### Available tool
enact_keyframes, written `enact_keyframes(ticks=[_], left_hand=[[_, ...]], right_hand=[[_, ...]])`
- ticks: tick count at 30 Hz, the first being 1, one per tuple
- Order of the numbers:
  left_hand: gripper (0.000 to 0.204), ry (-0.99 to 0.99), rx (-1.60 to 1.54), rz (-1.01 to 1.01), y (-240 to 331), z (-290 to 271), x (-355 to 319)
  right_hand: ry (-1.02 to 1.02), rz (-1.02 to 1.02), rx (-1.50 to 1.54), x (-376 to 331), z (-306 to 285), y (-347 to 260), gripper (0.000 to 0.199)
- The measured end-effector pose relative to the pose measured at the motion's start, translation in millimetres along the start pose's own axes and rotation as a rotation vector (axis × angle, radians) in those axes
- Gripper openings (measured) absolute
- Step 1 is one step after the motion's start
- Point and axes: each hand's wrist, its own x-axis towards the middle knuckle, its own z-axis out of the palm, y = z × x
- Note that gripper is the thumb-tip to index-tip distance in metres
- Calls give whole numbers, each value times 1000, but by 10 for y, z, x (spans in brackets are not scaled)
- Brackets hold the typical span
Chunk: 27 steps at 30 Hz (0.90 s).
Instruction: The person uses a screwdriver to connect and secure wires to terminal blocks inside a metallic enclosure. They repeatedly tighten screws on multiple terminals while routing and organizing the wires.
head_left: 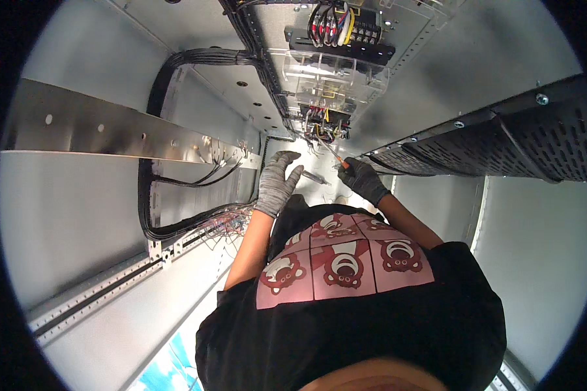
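My right hand point(365, 180), in a dark grey glove, grips a screwdriver point(340, 159) with an orange handle. Its thin shaft points up and left toward a wired terminal block point(332, 122), though I cannot tell whether the tip touches it. My left hand point(276, 184), in a light grey knitted glove, is raised with thumb and fingers apart and nothing visible between them. Between and below the hands lies a slim grey object point(315, 177) on the pale floor, too small to name.
Metal cabinet walls close in on both sides. A thick black cable bundle point(151, 124) runs down the left, behind a bare metal bar point(104, 127). Slotted black ducting point(522, 137) lines the right. Clear plastic covers point(332, 75) and another terminal block point(342, 26) sit above.
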Motion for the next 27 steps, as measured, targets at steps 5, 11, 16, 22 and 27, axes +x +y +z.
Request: enact_keyframes(ticks=[5, 11, 16, 22, 27], left_hand=[[28, 184, -203, -174, 7, -136, 101], [31, 96, -242, -84, -152, -209, 560], [45, 74, -166, -72, -368, -83, 1168], [57, -21, -272, 26, -925, 354, 1752], [61, -93, -488, -16, -1013, 514, 1861]], right_hand=[[261, 21, 296, -26, 3, -350, 26], [517, -143, 78, 181, 16, -547, 50], [703, -60, 68, 537, 105, -441, 59], [834, 205, 366, 1054, 81, -137, 61], [895, 281, 542, 1148, 92, -153, 56]])
